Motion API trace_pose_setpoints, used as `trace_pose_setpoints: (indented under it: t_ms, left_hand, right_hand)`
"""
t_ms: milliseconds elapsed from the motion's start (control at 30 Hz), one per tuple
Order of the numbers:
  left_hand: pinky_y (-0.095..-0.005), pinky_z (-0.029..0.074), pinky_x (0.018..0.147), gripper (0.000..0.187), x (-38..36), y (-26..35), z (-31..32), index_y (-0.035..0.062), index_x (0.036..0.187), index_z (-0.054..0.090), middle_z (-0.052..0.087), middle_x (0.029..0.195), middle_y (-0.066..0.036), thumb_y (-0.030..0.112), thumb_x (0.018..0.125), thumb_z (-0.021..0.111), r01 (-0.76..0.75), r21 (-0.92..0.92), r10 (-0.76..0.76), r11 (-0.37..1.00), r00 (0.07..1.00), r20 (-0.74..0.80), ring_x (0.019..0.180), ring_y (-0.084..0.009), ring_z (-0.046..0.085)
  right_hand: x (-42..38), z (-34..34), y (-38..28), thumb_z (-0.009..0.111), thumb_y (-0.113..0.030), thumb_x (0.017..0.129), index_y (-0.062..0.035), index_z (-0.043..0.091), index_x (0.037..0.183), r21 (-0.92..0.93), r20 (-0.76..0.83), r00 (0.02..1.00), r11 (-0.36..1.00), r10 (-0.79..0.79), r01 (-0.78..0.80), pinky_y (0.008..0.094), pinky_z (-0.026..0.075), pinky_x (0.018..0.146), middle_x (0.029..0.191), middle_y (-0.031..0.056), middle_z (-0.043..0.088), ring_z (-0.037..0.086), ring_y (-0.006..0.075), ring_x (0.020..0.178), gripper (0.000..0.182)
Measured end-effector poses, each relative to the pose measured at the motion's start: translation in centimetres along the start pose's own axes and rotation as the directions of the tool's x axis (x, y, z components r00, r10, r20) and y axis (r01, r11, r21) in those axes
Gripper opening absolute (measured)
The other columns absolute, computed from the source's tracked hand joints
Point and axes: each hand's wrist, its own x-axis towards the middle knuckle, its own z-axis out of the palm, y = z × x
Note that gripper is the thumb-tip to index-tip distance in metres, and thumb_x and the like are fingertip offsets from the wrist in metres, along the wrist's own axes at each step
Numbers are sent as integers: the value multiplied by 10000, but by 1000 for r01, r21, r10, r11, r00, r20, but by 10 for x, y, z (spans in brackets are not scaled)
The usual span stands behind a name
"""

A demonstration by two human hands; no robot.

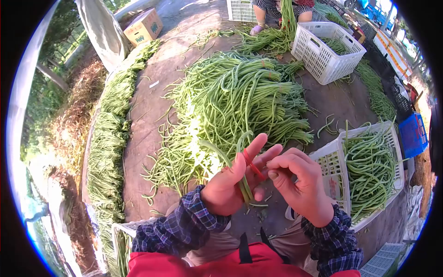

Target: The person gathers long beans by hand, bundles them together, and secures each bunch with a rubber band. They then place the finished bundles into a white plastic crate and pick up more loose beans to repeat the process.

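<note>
My left hand [226, 187] is palm up with a few long green beans [246, 191] lying across it, held by the thumb. Their ends stick out below the palm and curve above the thumb. Red rubber bands [252, 165] are stretched over the fingers of this hand. My right hand [300, 184] is close beside it on the right, thumb and forefinger pinched at the red band. Exactly what part of the band sits in the pinch is hard to see. Just beyond both hands lies a large heap of long beans [240, 92].
A white crate [344, 171] full of long beans stands at the right; another white crate [318, 60] is farther back. Bundled beans [108, 152] line the left side. A cardboard box [144, 27] stands at the back left. Another person [272, 7] sits at the top among beans.
</note>
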Motion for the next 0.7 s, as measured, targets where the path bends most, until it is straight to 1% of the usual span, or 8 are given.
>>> trace_pose_setpoints:
  t_ms: [67, 233, 300, 367, 433, 500, 567, 700]
  left_hand:
    - [-191, 388, 521, 482, 3, -2, -22, 264, 1348, 277, 291, 1376, -124, 427, 904, 368, -11, -73, 6, 997, 998, -60, 1163, -210, 421]
    - [-180, 371, 519, 494, 4, 16, -56, 172, 1346, 291, 373, 1327, -126, 389, 912, 381, 17, -162, -41, 987, 989, -143, 1131, -179, 456]
    - [-173, 365, 536, 483, -2, 25, -68, 104, 1324, 328, 458, 1259, -114, 365, 921, 374, 147, 256, -92, 955, 972, -214, 1080, -179, 503]
    - [-168, 371, 574, 454, -4, 27, -70, 63, 1288, 384, 532, 1168, -86, 336, 925, 385, 191, 387, -85, 902, 958, -276, 985, -155, 549]
    - [-174, 381, 625, 411, -2, 23, -82, 58, 1258, 428, 547, 1134, -58, 302, 930, 392, 187, 530, -125, 827, 981, -151, 922, -114, 551]
    - [-190, 386, 670, 399, 1, 24, -78, 61, 1253, 437, 559, 1091, -31, 291, 930, 398, 243, 547, -186, 801, 970, -159, 872, -86, 540]
    - [-193, 380, 676, 404, 5, 13, -81, 77, 1259, 435, 570, 1051, -8, 304, 927, 404, 208, 574, -235, 792, 972, -28, 855, -72, 536]
    - [-235, 409, 732, 494, 12, 6, -68, 96, 1312, 355, 559, 1067, -22, 368, 906, 431, 365, 536, -402, 761, 914, -51, 865, -70, 525]
  right_hand:
    - [7, 11, 18, 603, 5, 765, -1, 568, 867, 7, 5, 1000, 1000, 15, -15, 239, 421, 530, 746, 76, 527, 529, 149, 606, 107]
    - [18, 29, 59, 582, -36, 806, 6, 560, 868, 106, -8, 988, 983, 154, -152, 214, 402, 537, 737, 59, 526, 500, 112, 610, 78]
    - [28, 30, 74, 538, -139, 865, 2, 564, 895, 126, -3, 985, 977, 171, -169, 209, 397, 534, 748, 26, 531, 490, 88, 624, 147]
    - [38, 29, 83, 475, -270, 906, 7, 569, 942, 434, 149, 877, 767, 456, -473, 212, 412, 621, 797, 18, 539, 497, 89, 706, 295]
    - [43, 33, 90, 423, -349, 921, 13, 564, 993, 411, 196, 886, 784, 421, -464, 221, 404, 731, 869, 22, 548, 490, 93, 808, 395]
    - [49, 37, 85, 433, -339, 918, 13, 563, 1005, 391, 457, 795, 713, 399, -582, 227, 377, 810, 913, 40, 551, 478, 103, 882, 386]
    - [48, 41, 83, 433, -327, 920, -5, 559, 1026, 427, 481, 759, 639, 439, -640, 226, 385, 799, 922, 38, 555, 477, 96, 841, 362]
    - [42, 43, 88, 437, -299, 921, -49, 541, 1000, 752, 400, 803, 343, 443, -564, 206, 393, 720, 883, 10, 559, 449, 56, 744, 281]
